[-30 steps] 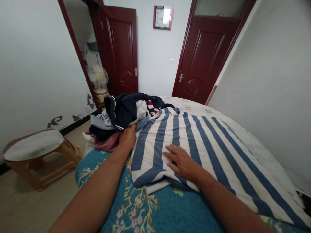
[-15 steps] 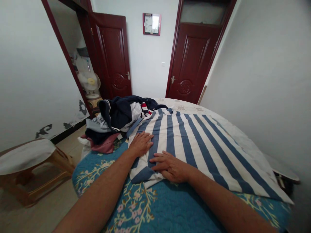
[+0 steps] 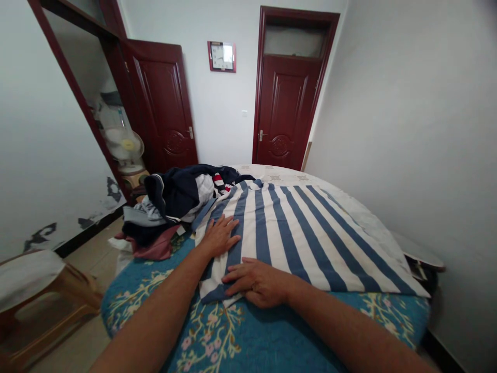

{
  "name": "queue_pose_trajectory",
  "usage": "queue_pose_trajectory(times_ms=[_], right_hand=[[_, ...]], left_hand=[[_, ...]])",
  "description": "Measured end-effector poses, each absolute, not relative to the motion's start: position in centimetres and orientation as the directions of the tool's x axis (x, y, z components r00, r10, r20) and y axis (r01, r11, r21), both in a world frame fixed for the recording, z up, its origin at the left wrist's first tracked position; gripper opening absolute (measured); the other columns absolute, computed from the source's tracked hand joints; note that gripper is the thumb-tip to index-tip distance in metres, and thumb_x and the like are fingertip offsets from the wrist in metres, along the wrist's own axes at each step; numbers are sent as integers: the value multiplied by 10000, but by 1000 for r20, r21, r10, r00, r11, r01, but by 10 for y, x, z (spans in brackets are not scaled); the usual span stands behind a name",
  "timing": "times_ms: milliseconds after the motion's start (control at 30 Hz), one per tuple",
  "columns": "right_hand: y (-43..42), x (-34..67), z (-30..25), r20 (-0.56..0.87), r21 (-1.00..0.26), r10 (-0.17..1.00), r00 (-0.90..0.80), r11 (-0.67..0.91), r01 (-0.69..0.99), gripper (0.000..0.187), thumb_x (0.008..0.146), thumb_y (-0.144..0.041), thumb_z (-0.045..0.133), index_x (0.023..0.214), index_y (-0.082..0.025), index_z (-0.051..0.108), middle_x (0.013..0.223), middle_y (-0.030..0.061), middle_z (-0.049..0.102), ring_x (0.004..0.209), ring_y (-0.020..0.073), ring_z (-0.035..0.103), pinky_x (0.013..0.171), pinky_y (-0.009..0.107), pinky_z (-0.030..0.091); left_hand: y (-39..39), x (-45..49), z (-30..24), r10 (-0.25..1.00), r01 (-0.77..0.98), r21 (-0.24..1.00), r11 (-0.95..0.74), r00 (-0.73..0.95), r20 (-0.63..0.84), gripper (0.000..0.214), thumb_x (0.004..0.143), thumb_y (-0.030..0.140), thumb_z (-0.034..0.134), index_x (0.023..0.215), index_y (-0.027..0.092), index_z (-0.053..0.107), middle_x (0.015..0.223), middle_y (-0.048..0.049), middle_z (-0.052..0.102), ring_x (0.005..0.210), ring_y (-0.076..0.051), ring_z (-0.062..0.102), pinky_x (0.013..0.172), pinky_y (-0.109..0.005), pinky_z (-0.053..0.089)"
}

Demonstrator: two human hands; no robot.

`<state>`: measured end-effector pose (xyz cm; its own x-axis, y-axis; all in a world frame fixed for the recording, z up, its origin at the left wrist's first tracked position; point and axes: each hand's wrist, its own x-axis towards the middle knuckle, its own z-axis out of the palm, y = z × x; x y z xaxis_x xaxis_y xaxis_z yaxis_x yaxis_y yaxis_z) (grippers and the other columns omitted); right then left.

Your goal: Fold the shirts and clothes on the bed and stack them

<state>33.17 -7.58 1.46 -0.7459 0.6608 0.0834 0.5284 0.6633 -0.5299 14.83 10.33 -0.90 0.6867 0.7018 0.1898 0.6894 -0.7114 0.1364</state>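
A blue and white striped cloth (image 3: 306, 233) lies spread across the bed, over a blue flowered quilt (image 3: 240, 336). My left hand (image 3: 219, 235) rests flat on the cloth's left edge, fingers stretched out. My right hand (image 3: 258, 282) lies flat on the cloth's near left corner, fingers extended toward the left. Neither hand holds anything. A heap of dark clothes (image 3: 174, 199) sits just left of the cloth, close to my left hand.
A wooden stool (image 3: 42, 295) with a pale top stands on the floor at the left. Two dark red doors (image 3: 285, 111) and a wall clock (image 3: 221, 56) are at the far wall. A fan (image 3: 122, 147) stands in the open doorway. The right wall runs close beside the bed.
My left hand left the clothes heap and came to lie flat on the striped cloth. My right hand slid nearer the cloth's near corner. The view has tilted and shifted.
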Motion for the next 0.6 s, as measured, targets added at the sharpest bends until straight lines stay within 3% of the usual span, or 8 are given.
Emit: queue_pose_trajectory(times_ms=[100, 200, 267, 367, 500, 600], right_hand=[[-78, 327, 16, 100, -556, 645, -758, 668, 495, 518, 941, -139, 532, 1404, -297, 703, 1606, 41, 571, 1544, 242, 452, 1317, 553, 169], [-76, 337, 19, 196, -620, 678, -708, 645, 447, 441, 1015, -215, 516, 1413, -280, 694, 1560, 44, 616, 1489, 207, 523, 1302, 467, 287], [-69, 359, 20, 315, -630, 767, -559, 609, 481, 425, 1043, -283, 515, 1436, -258, 678, 1548, 61, 626, 1459, 204, 554, 1260, 421, 385], [-52, 414, 16, 436, -570, 884, -166, 415, 709, 450, 1068, -322, 460, 1468, -247, 653, 1510, 87, 652, 1444, 241, 566, 1255, 484, 407], [-30, 477, -6, 325, -352, 936, 138, -16, 936, 519, 1048, -352, 502, 1522, -163, 598, 1586, 169, 564, 1523, 334, 457, 1275, 574, 338], [-24, 486, -18, 174, -231, 963, 206, -163, 959, 572, 1067, -458, 502, 1563, -179, 556, 1673, 184, 450, 1556, 399, 385, 1255, 655, 301]], left_hand=[[119, 164, -5, 709, 691, 163, -704, 694, 121, 650, 1050, 561, 461, 1651, 314, 445, 1735, -89, 404, 1632, -381, 270, 1282, -688, 217], [132, 178, -6, 755, 737, 171, -654, 647, 102, 621, 1074, 524, 395, 1643, 283, 456, 1714, -110, 435, 1608, -385, 325, 1269, -691, 241], [136, 183, -9, 780, 763, 162, -626, 613, 129, 604, 1079, 493, 387, 1633, 269, 468, 1702, -117, 454, 1594, -387, 349, 1266, -686, 246], [133, 183, -14, 780, 767, 145, -625, 606, 159, 595, 1072, 496, 408, 1623, 285, 484, 1697, -101, 465, 1596, -393, 337, 1272, -702, 206], [131, 180, -16, 778, 770, 120, -626, 606, 167, 617, 1067, 549, 400, 1624, 299, 488, 1711, -92, 444, 1619, -397, 279, 1281, -710, 162], [135, 180, -17, 831, 823, 119, -555, 543, 122, 702, 1048, 648, 370, 1643, 286, 464, 1735, -116, 397, 1623, -424, 251, 1259, -739, 183]])
